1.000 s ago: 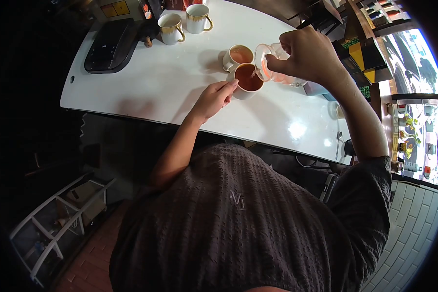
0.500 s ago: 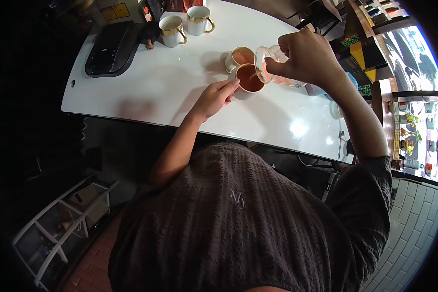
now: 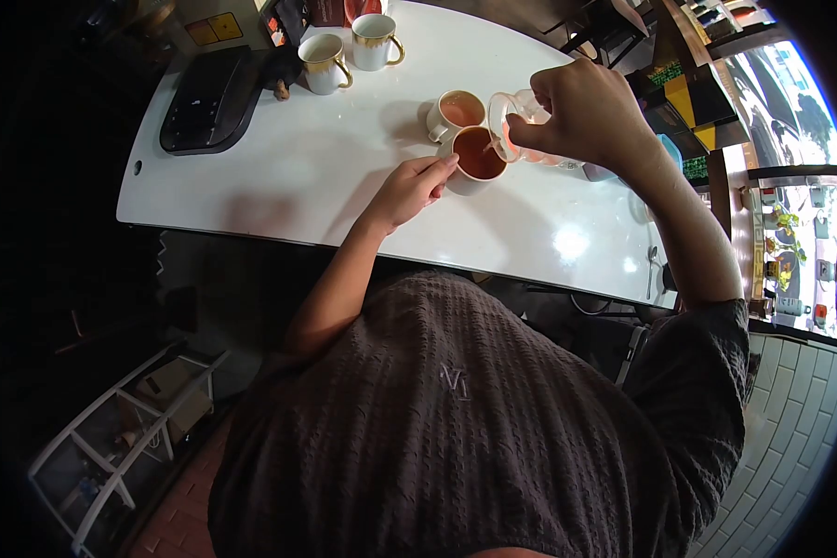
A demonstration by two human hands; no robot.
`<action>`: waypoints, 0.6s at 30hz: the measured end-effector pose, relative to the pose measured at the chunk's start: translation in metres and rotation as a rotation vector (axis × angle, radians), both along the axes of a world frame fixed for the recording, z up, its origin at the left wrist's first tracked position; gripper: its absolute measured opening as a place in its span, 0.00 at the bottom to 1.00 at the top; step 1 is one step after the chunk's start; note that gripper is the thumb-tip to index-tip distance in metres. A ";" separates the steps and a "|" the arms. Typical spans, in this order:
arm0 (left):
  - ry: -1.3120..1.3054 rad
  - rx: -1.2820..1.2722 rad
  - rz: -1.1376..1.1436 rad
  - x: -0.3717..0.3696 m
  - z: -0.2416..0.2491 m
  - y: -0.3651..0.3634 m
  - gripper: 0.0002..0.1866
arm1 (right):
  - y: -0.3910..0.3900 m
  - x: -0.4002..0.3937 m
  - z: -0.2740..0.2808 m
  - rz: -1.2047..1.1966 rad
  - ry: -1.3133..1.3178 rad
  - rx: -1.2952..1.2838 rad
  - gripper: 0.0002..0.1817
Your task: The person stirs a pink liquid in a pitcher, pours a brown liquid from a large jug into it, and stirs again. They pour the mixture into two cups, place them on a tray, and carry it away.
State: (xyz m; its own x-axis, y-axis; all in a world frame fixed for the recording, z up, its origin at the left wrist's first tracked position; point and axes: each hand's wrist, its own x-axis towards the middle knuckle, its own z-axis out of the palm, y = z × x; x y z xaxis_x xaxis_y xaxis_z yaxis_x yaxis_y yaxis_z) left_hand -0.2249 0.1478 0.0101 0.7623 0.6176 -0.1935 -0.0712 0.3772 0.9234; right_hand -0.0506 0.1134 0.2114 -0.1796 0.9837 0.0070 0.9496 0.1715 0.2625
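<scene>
My left hand (image 3: 411, 193) is closed around the handle side of a white cup (image 3: 475, 186), which stands on the counter with reddish-brown liquid in it. Over its right rim, my right hand (image 3: 588, 113) tips a clear glass carafe (image 3: 499, 104), its mouth facing left and pinkish liquid running down into the cup. The carafe's far end is partly hidden behind my right hand and wrist. Just behind the held cup, and close against it, a second white cup (image 3: 434, 122) holds paler, pinkish liquid.
Two white mugs with gold trim (image 3: 324, 76) stand at the back of the white counter (image 3: 279, 181). A black flat device (image 3: 206, 98) lies at the left, with a small dark figure (image 3: 281, 74) beside it. A spoon (image 3: 652, 259) rests near the right edge.
Both hands keep nearly the same place and grip. The carafe still pours into the front cup. The view has shifted slightly, so the gold-trimmed mugs sit a little farther left and lower.
</scene>
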 end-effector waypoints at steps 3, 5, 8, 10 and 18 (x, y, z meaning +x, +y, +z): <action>0.004 0.008 -0.007 0.002 -0.002 0.000 0.19 | -0.001 0.001 -0.001 -0.001 0.002 0.005 0.28; 0.003 0.006 -0.021 0.003 -0.002 0.000 0.19 | -0.001 0.001 0.000 -0.013 0.004 -0.018 0.28; 0.001 0.002 -0.018 0.005 -0.002 -0.002 0.19 | -0.001 0.010 -0.011 0.042 0.056 0.056 0.25; 0.006 -0.001 -0.021 0.007 -0.003 -0.002 0.19 | -0.002 0.014 -0.014 0.104 0.105 0.152 0.23; 0.013 -0.034 -0.012 0.013 -0.003 -0.007 0.19 | -0.004 0.029 -0.013 0.054 0.202 0.153 0.25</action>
State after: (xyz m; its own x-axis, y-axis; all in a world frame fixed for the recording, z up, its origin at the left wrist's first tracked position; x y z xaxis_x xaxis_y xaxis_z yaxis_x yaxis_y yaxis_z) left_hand -0.2120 0.1408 0.0075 0.7670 0.6012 -0.2243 -0.0541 0.4089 0.9110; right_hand -0.0219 0.1095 0.1982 -0.2115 0.9576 0.1957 0.9760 0.1960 0.0952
